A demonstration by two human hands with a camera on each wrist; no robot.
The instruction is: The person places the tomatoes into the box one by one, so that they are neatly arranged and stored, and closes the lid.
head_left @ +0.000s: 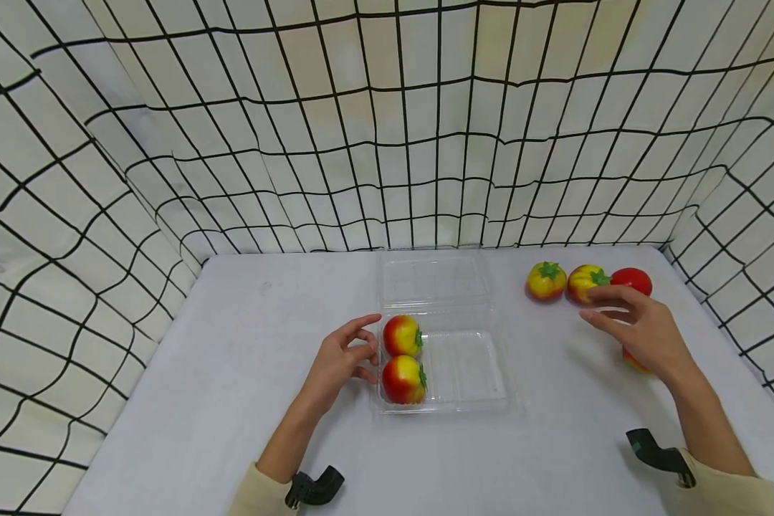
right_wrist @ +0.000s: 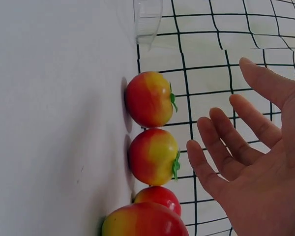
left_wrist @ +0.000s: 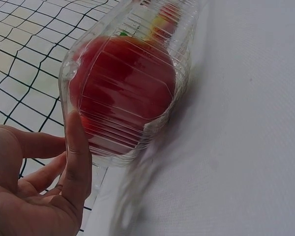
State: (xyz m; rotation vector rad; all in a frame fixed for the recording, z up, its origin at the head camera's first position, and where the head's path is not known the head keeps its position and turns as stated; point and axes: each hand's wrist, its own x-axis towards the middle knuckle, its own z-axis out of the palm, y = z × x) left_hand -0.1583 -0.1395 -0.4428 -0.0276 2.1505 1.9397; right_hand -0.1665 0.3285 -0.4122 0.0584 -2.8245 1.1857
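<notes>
A clear plastic clamshell box [head_left: 471, 405] lies with its lid [head_left: 435, 279] folded back. Two red-and-yellow toy persimmons, the upper [head_left: 401, 335] and the lower [head_left: 403, 380], sit along its left side. My left hand [head_left: 342, 358] touches the box's left wall with spread, slightly bent fingers. In the left wrist view a red fruit [left_wrist: 123, 88] shows through the ribbed plastic beside the fingers [left_wrist: 76, 157]. My right hand [head_left: 641, 330] hovers near the fruit on the right, its fingers apart and nothing in them. A yellow persimmon [head_left: 580, 290] is just beyond its fingertips.
Another yellow persimmon [head_left: 546, 281] stands to the left of that one, and a red fruit [head_left: 632, 279] to its right. One more fruit [head_left: 635, 362] is mostly covered by my right hand. Black netting [head_left: 438, 136] over white walls rises behind and beside the white table [head_left: 251, 344].
</notes>
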